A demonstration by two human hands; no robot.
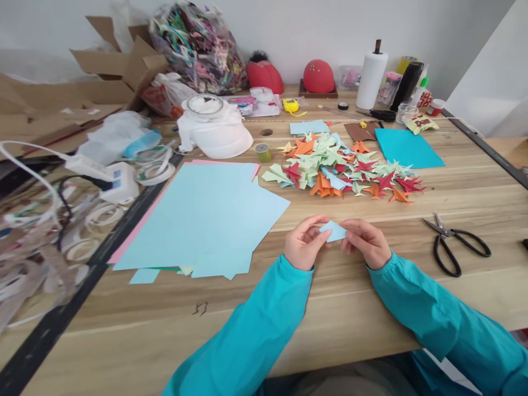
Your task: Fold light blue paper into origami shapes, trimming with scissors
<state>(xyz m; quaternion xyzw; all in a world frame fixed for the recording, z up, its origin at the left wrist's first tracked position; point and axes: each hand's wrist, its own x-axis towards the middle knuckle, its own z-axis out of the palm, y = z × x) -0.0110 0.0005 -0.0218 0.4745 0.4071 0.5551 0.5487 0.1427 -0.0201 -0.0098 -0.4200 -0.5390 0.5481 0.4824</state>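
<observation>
Bare fingers of both hands pinch a small piece of pale blue paper above a wooden table, the left hand gripping one end and the right hand the other. At the back, a clear plastic bag bulges with tangled, many-coloured scraps beside a brown carton, its flaps raised and its contents hidden. A clear cup stands at far right; what it holds is too small to tell.

Beyond the hands spreads a heap of crisp, sharp-pointed folded paper shapes in pale green, orange, red and blue. Smooth, flat blue sheets overlap near the left hand, a pink sheet showing along their edge. Scissors with black looped handles lie to the right, blades parted, apart from the right hand. A turquoise sheet lies past the heap's right end, a yellow tape measure and a rounded red dome farther back. A white power strip and its cord crowd the left edge among coiled white bands.
</observation>
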